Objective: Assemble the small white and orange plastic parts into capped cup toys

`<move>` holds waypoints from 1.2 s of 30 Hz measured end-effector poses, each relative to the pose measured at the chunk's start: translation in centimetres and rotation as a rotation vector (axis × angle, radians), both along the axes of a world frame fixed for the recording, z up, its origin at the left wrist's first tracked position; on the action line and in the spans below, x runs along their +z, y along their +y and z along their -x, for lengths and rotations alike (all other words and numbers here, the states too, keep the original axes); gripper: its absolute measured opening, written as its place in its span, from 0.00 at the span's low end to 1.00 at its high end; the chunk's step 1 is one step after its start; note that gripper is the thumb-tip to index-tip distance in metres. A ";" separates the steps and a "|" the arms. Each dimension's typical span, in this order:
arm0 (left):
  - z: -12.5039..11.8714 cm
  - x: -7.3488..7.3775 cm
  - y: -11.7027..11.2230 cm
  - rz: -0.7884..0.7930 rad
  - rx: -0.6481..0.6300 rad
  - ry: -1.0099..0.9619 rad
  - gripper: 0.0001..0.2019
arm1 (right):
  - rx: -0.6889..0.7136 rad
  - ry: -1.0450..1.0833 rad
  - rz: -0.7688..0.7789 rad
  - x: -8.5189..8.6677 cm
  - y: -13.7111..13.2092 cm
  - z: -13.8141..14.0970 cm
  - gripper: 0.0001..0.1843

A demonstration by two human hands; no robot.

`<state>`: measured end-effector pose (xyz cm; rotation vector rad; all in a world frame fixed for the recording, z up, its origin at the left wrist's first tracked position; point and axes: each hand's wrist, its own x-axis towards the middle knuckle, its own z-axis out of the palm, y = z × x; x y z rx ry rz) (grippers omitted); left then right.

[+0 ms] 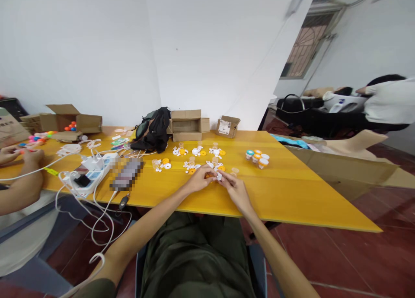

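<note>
Near the front edge of the yellow table, my left hand (pixel 200 179) and my right hand (pixel 236 191) meet with their fingertips together. A small white plastic part (pixel 219 176) is pinched at my right fingertips. Beside it, an orange plastic part (pixel 210 175) shows at my left fingers, partly hidden by them. Just beyond my hands lie groups of white pieces, orange discs (pixel 203 153) and clear cups (pixel 192 160). A clear cup (pixel 234 171) is close to my right hand. Assembled cups with coloured lids (pixel 258 155) stand together on the right.
To the left are a power strip (pixel 97 172) with tangled white cables, a phone (pixel 127 175) and a black bag (pixel 155 127). Cardboard boxes (pixel 186 129) line the back. Another person's hands (pixel 30 156) work at far left. A large carton (pixel 327 168) stands beyond the table's right edge.
</note>
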<state>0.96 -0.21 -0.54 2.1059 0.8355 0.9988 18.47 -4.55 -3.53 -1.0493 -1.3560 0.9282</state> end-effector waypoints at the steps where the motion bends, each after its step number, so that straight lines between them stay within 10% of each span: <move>1: -0.1 0.0 0.0 -0.007 0.011 0.006 0.04 | 0.003 0.000 0.000 0.1 0.0 0.0 0.21; 36: -1.3 0.1 -0.3 -0.136 0.132 0.108 0.06 | -0.040 -0.038 -0.033 0.3 -0.1 0.1 0.20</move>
